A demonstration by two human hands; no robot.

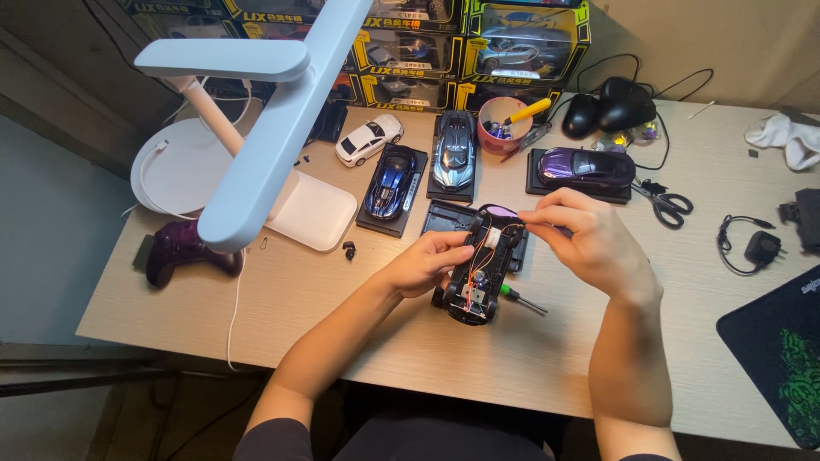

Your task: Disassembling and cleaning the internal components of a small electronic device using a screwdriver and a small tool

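Plastic, black and matt, makes up the model car chassis (pixel 480 271) that we see opened at the middle of the pale wood-grain desk (pixel 547 358), thin orange wires and a small white part lying bare inside it. Its long axis runs nearly straight away from us, tilted a little to the right at the far end, where a glossy purple piece shows. The left hand (pixel 424 263) clasps the chassis by its left flank, fingers curled about the edge. The right hand (pixel 589 242) is pinched shut at the fingertips over the far end; whether it grips a wire or a small part we cannot tell. A green-handled screwdriver (pixel 518 298) lies just beside the chassis on the right. Behind it sit a black display base (pixel 446 218), a glossy blue model car (pixel 390 183), a silver one (pixel 453 147) and a purple one (pixel 586 166). A white desk lamp (pixel 265 137) crosses the view at left, clear of the hands.
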